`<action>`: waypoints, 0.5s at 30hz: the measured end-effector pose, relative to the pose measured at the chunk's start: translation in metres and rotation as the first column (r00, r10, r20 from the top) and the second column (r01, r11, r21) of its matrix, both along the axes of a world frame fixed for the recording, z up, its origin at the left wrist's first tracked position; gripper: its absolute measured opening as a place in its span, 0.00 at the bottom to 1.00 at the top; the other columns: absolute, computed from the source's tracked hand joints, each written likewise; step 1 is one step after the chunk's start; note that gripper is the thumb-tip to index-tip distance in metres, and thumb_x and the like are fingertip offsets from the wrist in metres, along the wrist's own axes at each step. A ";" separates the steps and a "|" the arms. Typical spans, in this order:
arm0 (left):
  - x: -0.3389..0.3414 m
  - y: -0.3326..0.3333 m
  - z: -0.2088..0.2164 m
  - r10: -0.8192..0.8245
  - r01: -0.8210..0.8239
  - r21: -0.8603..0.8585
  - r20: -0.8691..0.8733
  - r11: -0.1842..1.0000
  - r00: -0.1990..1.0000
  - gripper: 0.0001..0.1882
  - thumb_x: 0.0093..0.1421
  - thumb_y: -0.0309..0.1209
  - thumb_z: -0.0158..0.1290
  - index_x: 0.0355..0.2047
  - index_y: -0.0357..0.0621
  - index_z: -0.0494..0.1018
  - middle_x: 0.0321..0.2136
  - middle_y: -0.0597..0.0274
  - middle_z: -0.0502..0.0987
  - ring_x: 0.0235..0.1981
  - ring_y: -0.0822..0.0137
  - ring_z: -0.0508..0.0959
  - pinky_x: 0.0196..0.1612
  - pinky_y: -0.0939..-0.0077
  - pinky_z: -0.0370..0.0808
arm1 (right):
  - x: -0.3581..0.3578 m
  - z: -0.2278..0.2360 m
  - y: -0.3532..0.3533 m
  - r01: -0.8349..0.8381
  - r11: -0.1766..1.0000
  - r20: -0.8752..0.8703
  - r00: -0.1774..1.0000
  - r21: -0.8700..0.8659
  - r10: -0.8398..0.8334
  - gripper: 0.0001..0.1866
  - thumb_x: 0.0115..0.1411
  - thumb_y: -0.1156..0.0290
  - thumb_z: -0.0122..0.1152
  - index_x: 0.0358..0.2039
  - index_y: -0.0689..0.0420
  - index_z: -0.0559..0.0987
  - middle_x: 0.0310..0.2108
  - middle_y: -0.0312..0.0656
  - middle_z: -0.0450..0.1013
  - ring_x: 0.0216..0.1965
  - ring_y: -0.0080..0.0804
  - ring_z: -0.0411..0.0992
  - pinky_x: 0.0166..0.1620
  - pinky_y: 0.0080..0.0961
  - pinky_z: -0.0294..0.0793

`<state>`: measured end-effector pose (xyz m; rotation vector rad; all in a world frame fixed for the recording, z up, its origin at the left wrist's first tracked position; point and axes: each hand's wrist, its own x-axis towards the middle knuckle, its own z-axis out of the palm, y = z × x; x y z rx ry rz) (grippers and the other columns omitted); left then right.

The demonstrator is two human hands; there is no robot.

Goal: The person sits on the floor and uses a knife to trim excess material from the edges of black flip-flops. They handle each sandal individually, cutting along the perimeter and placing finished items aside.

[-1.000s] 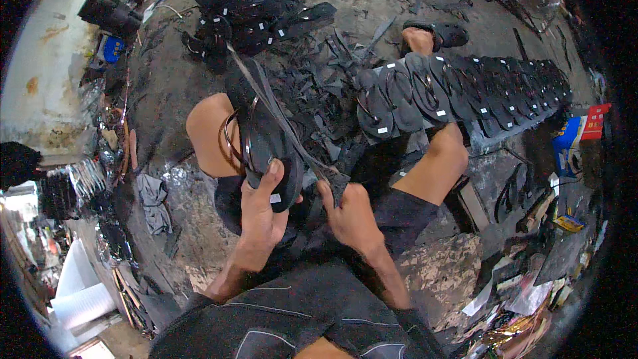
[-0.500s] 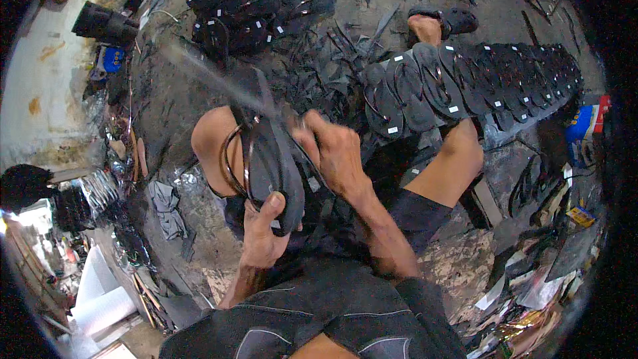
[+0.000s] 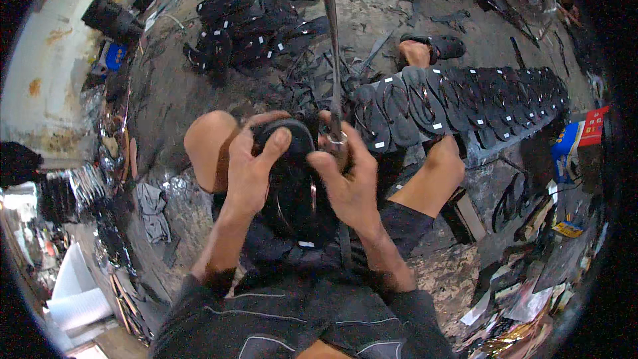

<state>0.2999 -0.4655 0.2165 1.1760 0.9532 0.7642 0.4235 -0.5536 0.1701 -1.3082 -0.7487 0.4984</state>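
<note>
My left hand (image 3: pixel 251 169) grips a black flip-flop (image 3: pixel 286 129) by one rounded end, thumb on top and fingers over the far edge. Its dark straps and a small white label lie lower down, over my lap. In my right hand (image 3: pixel 352 183) is a long narrow blade (image 3: pixel 333 46), pointing away from me and seen nearly edge-on; its handle is mostly hidden in my fingers. The right thumb is close beside the sole's right edge; I cannot tell if the blade touches it.
A row of black flip-flops (image 3: pixel 415 110) lies on the right, by my leg. Ahead is a heap of flip-flops (image 3: pixel 246 33), with dark offcuts (image 3: pixel 316 86) scattered nearer. A blue and red package (image 3: pixel 578 143) stands at far right; a grey cloth (image 3: pixel 153 213) lies left.
The flip-flop has been turned about, so its labelled end now points toward me. My left hand has moved up its side. The blade has swung from pointing left to pointing straight away.
</note>
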 end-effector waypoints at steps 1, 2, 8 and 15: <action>-0.014 0.004 -0.005 -0.001 0.001 -0.095 0.003 0.995 1.000 0.15 0.68 0.36 0.58 0.49 0.40 0.75 0.39 0.71 0.78 0.45 0.79 0.74 0.49 0.77 0.72 | -0.006 0.018 -0.019 -0.117 0.986 -0.214 0.973 -0.120 0.089 0.15 0.70 0.71 0.55 0.54 0.64 0.77 0.30 0.33 0.75 0.29 0.16 0.69 0.33 0.18 0.69; -0.020 0.004 0.005 0.011 -0.015 -0.088 -0.043 0.996 0.999 0.14 0.69 0.38 0.57 0.46 0.42 0.76 0.39 0.72 0.77 0.44 0.80 0.74 0.48 0.78 0.71 | -0.002 0.017 -0.045 -0.206 0.953 -0.085 0.978 -0.224 0.192 0.14 0.71 0.71 0.51 0.52 0.63 0.77 0.29 0.36 0.75 0.27 0.19 0.69 0.33 0.20 0.69; -0.042 -0.015 0.009 0.092 -0.103 -0.123 -0.088 0.987 0.992 0.15 0.72 0.44 0.53 0.39 0.45 0.78 0.39 0.77 0.75 0.41 0.83 0.70 0.49 0.81 0.67 | -0.054 -0.016 -0.197 -0.302 0.753 0.040 0.916 -0.585 0.399 0.11 0.71 0.66 0.49 0.41 0.58 0.77 0.21 0.45 0.68 0.19 0.38 0.67 0.27 0.32 0.67; -0.040 -0.023 0.003 -0.068 0.048 -0.162 -0.124 0.986 0.990 0.25 0.67 0.43 0.59 0.56 0.39 0.70 0.43 0.69 0.77 0.46 0.76 0.75 0.52 0.77 0.72 | -0.031 -0.036 -0.145 -0.234 0.750 0.123 0.914 -0.619 0.387 0.09 0.67 0.63 0.59 0.38 0.55 0.73 0.26 0.52 0.75 0.27 0.60 0.74 0.29 0.47 0.72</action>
